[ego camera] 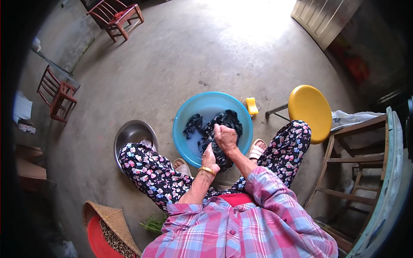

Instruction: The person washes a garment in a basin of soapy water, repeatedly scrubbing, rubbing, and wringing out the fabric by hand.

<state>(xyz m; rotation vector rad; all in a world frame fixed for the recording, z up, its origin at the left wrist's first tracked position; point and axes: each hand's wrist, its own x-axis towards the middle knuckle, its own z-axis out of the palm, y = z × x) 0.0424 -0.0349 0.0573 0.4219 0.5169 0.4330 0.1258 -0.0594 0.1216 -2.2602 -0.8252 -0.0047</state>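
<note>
A blue plastic basin stands on the floor between my feet, with cloudy whitish water in it. Dark patterned wet cloth is bunched in the water and reaches up over the basin's near rim. My right hand is closed in a fist on this cloth. Just left of it, my left hand, with a gold-coloured bangle at the wrist, grips the cloth near the rim. A smaller dark clump of cloth lies in the water at the left.
A yellow bar of soap lies beyond the basin's right rim. At left stands a steel basin, partly behind my knee. A yellow stool and a wooden frame are at right. A woven conical hat rests on a red basin.
</note>
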